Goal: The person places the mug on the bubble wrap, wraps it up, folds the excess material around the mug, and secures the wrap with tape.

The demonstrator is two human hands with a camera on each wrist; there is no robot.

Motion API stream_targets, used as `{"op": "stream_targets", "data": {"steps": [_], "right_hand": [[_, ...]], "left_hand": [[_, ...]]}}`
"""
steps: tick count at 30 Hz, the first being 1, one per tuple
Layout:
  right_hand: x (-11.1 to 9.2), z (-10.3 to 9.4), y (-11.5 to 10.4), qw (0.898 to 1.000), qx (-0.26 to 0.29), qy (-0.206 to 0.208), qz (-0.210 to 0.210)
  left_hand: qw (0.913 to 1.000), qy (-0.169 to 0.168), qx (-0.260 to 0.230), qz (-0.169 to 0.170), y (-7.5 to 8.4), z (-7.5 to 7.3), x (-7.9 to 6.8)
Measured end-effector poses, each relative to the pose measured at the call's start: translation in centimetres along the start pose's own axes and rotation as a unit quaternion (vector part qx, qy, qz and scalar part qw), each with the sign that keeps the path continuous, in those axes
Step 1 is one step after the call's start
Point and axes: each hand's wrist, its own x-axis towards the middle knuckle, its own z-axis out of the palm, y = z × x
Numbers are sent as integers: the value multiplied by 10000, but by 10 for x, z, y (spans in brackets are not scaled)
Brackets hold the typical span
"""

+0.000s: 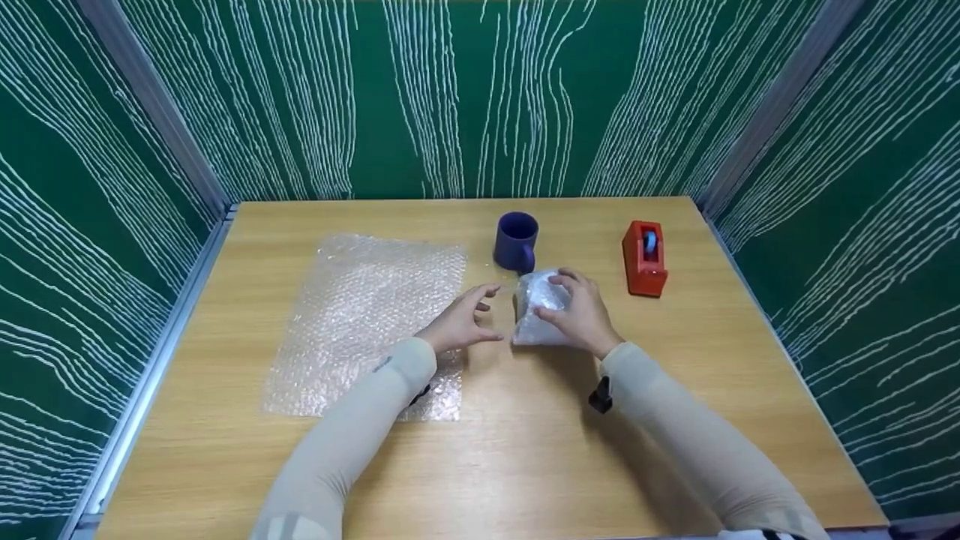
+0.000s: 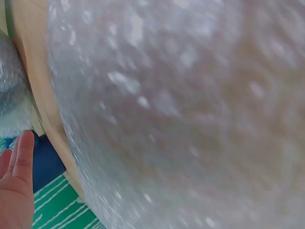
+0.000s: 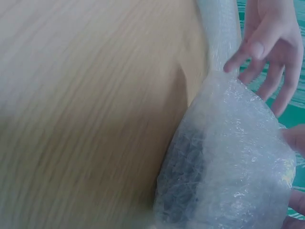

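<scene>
A bundle in bubble wrap [image 1: 531, 324] stands on the table in the head view, with something dark showing faintly through its wrap [image 3: 183, 176] in the right wrist view. My right hand [image 1: 585, 313] grips it from the right, thumb and fingers spread over its top. To its left is my left hand [image 1: 466, 321], fingers loosely bent and thumb apart, holding nothing. Under the left wrist lies a flat sheet of bubble wrap [image 1: 360, 315], which fills most of the left wrist view. Just behind the bundle stands a dark blue mug [image 1: 511, 244], its handle facing the bundle.
At the back right sits a red tape dispenser [image 1: 643, 262] with a blue roll in it. The wooden table [image 1: 510, 465] is walled at the back and both sides by green panels [image 1: 367, 97] with white wavy lines.
</scene>
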Motion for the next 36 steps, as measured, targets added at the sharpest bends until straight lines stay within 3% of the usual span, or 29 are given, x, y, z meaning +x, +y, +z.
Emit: {"op": "stream_targets", "data": {"steps": [9,16,20,28,36], "right_hand": [[11,-19,11,9996,-115,-190,197],[25,-34,21,9973,-167,-310,638],[37,-42,24,9968,-266,-364,665],[60,-55,25,9944,-185,-506,912],[78,-64,36,9960,-193,-488,729]], "left_hand": [[9999,65,158,9,-7,-21,-14],[9994,252,161,-174,-16,-36,-33],[9989,324,131,-307,-21,-46,-44],[9934,555,771,-644,-31,-71,-63],[9878,549,1131,-917,-44,-97,-86]]}}
